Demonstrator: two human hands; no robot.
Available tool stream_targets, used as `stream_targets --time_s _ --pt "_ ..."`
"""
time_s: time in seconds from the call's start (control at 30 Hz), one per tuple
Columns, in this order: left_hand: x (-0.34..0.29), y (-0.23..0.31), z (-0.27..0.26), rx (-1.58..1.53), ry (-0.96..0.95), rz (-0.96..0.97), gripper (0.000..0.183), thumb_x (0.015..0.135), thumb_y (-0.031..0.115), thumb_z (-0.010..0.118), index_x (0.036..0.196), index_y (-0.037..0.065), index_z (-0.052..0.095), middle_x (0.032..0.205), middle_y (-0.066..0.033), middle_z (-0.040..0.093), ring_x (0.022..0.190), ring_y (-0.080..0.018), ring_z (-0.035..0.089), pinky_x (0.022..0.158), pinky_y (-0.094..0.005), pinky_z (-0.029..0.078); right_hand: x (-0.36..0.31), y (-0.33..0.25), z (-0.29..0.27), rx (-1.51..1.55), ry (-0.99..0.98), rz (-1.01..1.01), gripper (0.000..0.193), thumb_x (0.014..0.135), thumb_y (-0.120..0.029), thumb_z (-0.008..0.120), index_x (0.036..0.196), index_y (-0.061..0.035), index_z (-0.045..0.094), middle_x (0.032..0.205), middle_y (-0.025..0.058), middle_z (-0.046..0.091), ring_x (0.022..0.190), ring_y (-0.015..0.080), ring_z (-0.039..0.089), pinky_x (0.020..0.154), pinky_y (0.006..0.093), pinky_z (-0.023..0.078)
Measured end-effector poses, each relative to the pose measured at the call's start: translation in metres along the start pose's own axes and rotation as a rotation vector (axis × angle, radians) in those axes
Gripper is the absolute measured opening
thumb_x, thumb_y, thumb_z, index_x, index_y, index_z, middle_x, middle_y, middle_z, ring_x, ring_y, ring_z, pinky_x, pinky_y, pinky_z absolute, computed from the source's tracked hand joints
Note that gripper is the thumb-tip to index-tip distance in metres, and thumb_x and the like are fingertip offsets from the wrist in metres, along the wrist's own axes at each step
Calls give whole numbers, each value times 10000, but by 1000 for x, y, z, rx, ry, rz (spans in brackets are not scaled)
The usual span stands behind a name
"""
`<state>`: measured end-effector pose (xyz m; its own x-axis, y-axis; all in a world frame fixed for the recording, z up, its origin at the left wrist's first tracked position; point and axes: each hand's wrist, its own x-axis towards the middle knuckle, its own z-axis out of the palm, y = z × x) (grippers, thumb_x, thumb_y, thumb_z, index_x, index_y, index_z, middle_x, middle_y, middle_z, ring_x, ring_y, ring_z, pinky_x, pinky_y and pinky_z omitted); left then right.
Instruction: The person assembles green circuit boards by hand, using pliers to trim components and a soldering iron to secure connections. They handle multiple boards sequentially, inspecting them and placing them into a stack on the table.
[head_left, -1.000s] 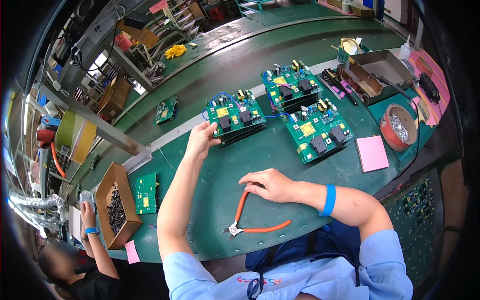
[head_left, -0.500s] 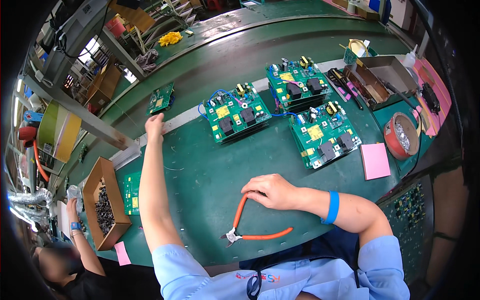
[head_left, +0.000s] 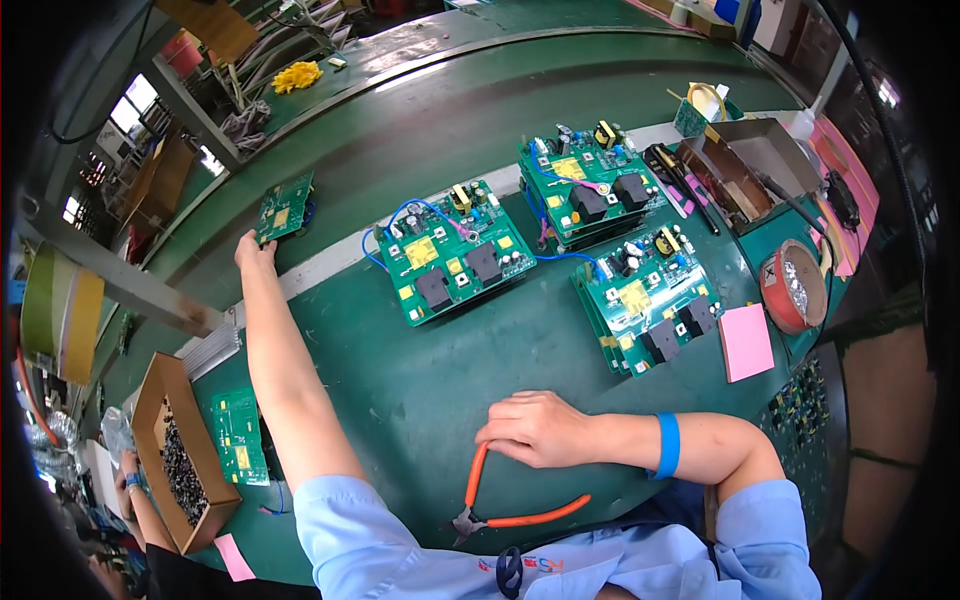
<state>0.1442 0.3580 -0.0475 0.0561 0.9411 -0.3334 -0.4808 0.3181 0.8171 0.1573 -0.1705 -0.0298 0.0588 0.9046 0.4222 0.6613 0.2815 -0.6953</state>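
Note:
My left hand (head_left: 256, 250) reaches far out to the left, its fingers closed on the near corner of a green circuit board (head_left: 285, 207) that lies on the conveyor. My right hand (head_left: 535, 428) rests over the bench, pinching the end of one orange handle of a pair of side cutters (head_left: 474, 478). The cutters' other handle is spread away to the right, with the jaws pointing toward me. Beyond my hands stand stacked circuit boards: a middle stack (head_left: 455, 255), a far stack (head_left: 590, 185) and a right stack (head_left: 645, 300).
A cardboard box of small black parts (head_left: 185, 470) stands at left, beside another circuit board (head_left: 240, 435). To the right are a pink notepad (head_left: 747, 343), a red round tin (head_left: 795, 285) and a metal tray (head_left: 755, 165). Another person's hand (head_left: 130, 468) shows at far left.
My left hand has reached farther and come onto the board's near corner, where before it was just short of it. My right hand keeps the cutters' handle. The whole view has shifted.

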Motion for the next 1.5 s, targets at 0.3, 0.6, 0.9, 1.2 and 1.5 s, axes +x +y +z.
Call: stream_targets --time_s 0.3,0.6,0.9,1.2,1.5 --pt "32 -9 1 192 -186 -178 115 803 81 477 869 -13 477 804 -104 535 668 -187 551 527 -271 489 1 1 1 23 15 -20 84 714 -97 578 791 -70 556 677 39 483 618 212 512 551 324 417" --pt "-67 -13 17 8 -232 -224 210 813 -16 381 1010 -77 419 990 -199 490 899 -298 529 789 -367 481 -2 0 2 -48 65 -43 110 697 -105 588 789 -65 544 749 49 500 678 230 509 615 336 423" --pt "-210 39 -81 -132 -677 -145 335 808 10 433 1140 30 399 1001 -132 500 849 -222 537 727 -290 499 -6 0 2 -237 -67 -124 93 683 -164 620 747 -99 598 773 14 502 784 192 459 699 312 378" --pt "-379 22 -139 137 -884 -92 491 805 70 458 1256 49 266 975 -109 544 745 -171 566 528 -274 509 4 0 -27 923 187 390 307 824 -211 487 1065 -22 453 960 85 535 871 169 524 779 293 419" --pt "-403 -5 -159 290 -1033 -152 508 789 66 499 1239 35 266 1045 -104 505 842 -153 551 571 -247 511 6 -7 -33 1273 262 460 346 840 -197 483 1127 -43 368 1064 77 491 953 174 516 819 353 433"
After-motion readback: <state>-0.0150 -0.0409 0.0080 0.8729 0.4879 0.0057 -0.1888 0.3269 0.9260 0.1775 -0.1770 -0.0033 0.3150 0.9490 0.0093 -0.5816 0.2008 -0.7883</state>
